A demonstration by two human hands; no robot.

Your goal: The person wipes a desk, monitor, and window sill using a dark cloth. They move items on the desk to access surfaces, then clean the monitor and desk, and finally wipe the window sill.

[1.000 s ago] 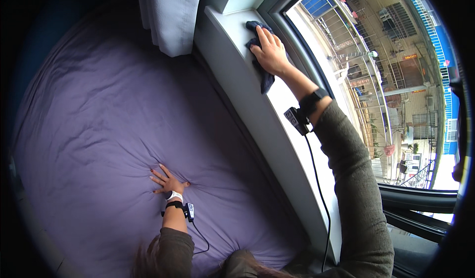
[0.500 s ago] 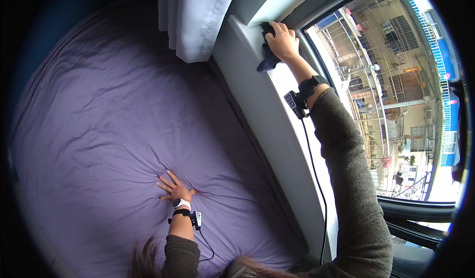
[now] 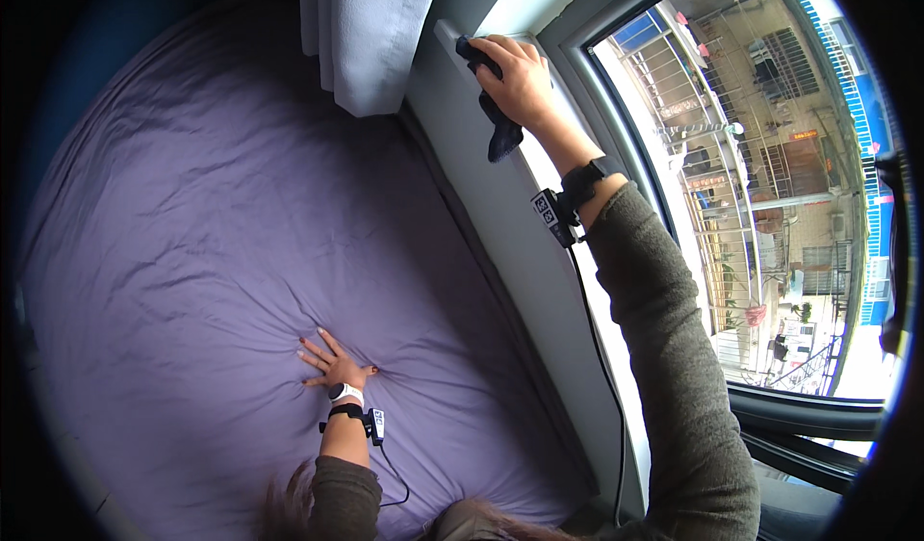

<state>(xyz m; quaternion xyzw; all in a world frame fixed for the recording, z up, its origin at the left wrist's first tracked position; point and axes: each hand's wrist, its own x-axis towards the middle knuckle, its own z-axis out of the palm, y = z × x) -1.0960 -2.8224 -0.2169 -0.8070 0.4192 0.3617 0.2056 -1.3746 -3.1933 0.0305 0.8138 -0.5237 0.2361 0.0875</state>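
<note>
My right hand (image 3: 520, 79) is closed over a dark cloth (image 3: 500, 129), pressing it onto the far end of the white windowsill (image 3: 568, 194). Part of the cloth hangs over the sill's bed-side edge, and some of it is hidden under my palm. Fingers spread, my left hand (image 3: 339, 366) lies flat on the purple bed sheet (image 3: 212, 252). Creases in the sheet fan out around it. A white watch (image 3: 346, 393) is on my left wrist.
A pale curtain (image 3: 380, 40) hangs beside the sill's far end. The dark-framed window (image 3: 626, 127) stands to the right, with buildings beyond the glass. Strapped to each wrist is a small device; a black cable (image 3: 599, 348) trails from the right one along the sill.
My right hand has slid the cloth left across the sill toward its bed-side edge. My left hand stays planted on the sheet. The view has shifted slightly.
</note>
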